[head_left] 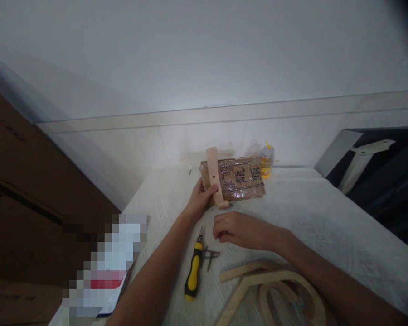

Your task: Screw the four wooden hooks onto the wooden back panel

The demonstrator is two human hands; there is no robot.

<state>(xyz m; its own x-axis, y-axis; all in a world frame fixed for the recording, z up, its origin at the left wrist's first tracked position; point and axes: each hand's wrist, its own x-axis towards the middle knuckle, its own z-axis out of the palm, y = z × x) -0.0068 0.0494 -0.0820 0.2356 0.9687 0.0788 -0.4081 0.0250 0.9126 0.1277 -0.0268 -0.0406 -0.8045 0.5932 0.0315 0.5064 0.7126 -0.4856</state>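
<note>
In the head view my left hand is closed around a pale wooden strip, its thumb across the front. The strip stands nearly upright, with small dark holes in it and a short rounded wooden piece at its lower end. Behind it a cardboard piece with dark printing and clear tape leans back. My right hand is curled over the cloth, just right of a yellow and black screwdriver. Anything inside its fingers is hidden. Several screws lie beside the screwdriver.
Curved wooden parts lie at the near right, under my right forearm. A small yellow-capped bottle stands by the wall. Large cardboard rises on the left, and a dark object with a white bracket is at right. White cloth covers the table.
</note>
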